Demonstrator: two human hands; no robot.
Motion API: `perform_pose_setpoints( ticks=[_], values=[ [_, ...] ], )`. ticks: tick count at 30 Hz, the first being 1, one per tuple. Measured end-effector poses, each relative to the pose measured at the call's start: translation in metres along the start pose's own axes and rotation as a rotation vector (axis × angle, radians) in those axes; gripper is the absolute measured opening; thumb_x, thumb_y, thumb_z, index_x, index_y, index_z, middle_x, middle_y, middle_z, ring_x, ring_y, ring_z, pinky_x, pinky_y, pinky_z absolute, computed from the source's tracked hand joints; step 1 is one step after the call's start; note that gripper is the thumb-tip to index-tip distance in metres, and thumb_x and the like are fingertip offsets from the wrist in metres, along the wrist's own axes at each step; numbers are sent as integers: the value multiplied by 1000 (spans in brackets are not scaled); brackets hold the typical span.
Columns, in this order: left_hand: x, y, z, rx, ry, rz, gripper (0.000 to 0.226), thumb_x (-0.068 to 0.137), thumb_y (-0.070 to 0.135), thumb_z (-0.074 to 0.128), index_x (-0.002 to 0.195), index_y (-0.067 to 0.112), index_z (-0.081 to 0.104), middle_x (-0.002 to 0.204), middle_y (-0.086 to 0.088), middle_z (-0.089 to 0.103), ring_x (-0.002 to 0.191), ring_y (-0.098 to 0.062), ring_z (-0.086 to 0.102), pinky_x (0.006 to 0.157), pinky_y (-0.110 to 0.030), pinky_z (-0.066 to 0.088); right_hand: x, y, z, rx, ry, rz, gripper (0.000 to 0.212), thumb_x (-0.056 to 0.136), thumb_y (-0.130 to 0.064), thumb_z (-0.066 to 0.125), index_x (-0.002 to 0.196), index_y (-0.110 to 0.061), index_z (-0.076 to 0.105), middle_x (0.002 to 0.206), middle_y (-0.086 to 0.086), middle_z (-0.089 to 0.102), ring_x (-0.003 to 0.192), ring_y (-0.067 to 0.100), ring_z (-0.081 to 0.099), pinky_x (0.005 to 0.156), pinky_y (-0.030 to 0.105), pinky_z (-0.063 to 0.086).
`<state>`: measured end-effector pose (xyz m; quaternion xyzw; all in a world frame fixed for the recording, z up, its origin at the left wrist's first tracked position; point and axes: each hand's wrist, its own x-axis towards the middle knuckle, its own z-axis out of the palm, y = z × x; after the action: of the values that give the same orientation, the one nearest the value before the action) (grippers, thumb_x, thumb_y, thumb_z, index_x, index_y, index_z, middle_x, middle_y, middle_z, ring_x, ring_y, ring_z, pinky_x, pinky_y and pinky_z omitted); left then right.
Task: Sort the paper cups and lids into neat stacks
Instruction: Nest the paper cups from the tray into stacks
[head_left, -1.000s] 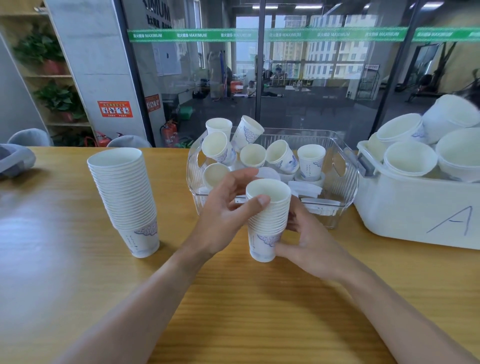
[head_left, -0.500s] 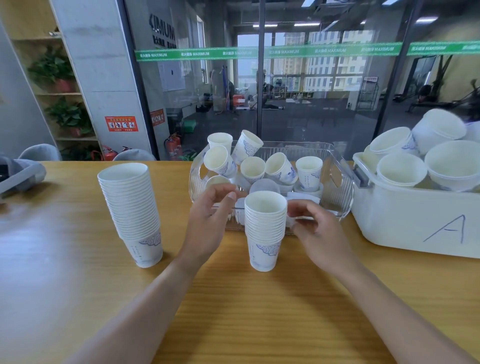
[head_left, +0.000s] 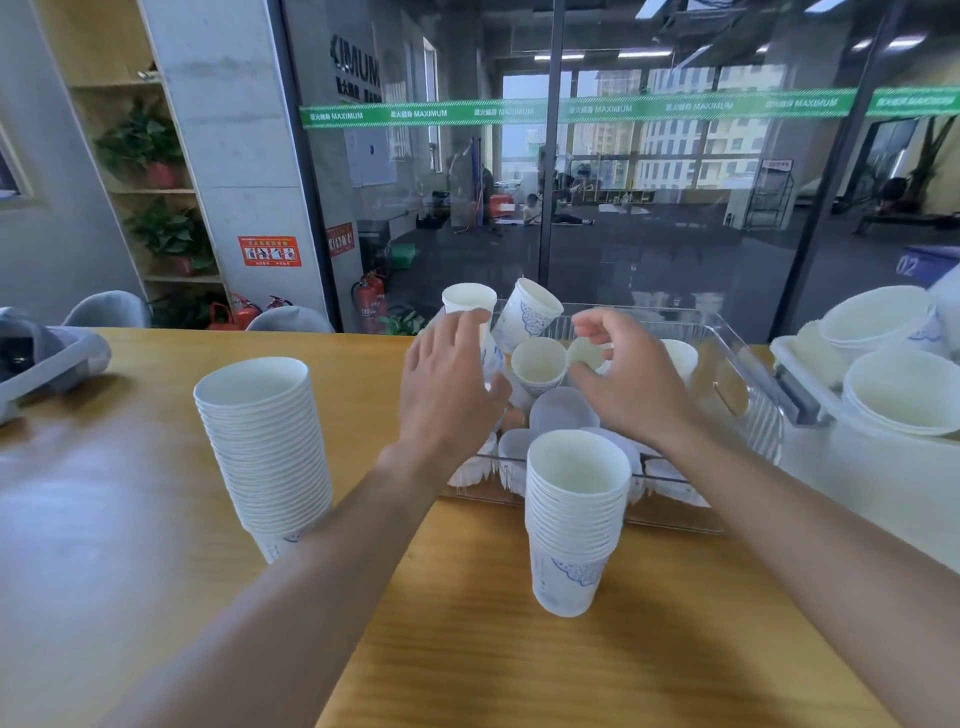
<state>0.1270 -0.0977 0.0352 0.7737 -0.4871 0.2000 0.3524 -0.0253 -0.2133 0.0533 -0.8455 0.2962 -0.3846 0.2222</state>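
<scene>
Over the clear bin (head_left: 748, 364) at the far side of the tabletop (head_left: 467, 649), both my hands hover with nothing in their grip: my left hand (head_left: 449, 379) spread flat, fingers straight, against a loose cup (head_left: 469, 301) at the bin's left end, my right hand (head_left: 631, 379) loosely curled above the jumbled cups and lids (head_left: 563, 410). Just in front of the bin stands the short stack (head_left: 574, 519); well left of the bin stands the tall stack (head_left: 265, 447), close beside my left forearm. I judge the risk is that forearm brushing the tall stack over, or a tilted cup (head_left: 527, 314) tumbling out as I reach.
</scene>
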Motion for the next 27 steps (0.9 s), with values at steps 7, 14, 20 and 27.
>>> perform_pose_setpoints(
  ticks=[7,14,20,27],
  values=[
    [28,-17,17,446,-58,28,68,90,41,68,148,19,40,149,-10,52,144,-35,39,125,-61,11,69,10,23,-141,-30,47,62,96,-43,64,149,-17,44,148,3,50,140,22,41,107,43,41],
    [40,-16,16,407,-90,-10,61,95,49,63,143,21,39,143,-8,55,140,-33,43,126,-56,11,112,14,42,-135,-146,168,95,84,-75,62,156,-19,34,150,9,52,141,30,45,110,52,43],
    [39,-20,12,325,-37,40,69,92,52,66,147,19,41,138,-5,56,132,-27,51,127,-46,15,114,12,47,14,-32,126,85,83,-58,77,151,-22,42,145,4,56,131,27,52,108,49,46],
    [21,-10,9,40,144,139,69,80,45,83,136,16,53,127,-4,60,115,-25,58,104,-40,45,78,4,15,237,39,51,79,82,-42,83,148,-29,42,141,-8,54,124,17,57,104,41,51]
  ],
)
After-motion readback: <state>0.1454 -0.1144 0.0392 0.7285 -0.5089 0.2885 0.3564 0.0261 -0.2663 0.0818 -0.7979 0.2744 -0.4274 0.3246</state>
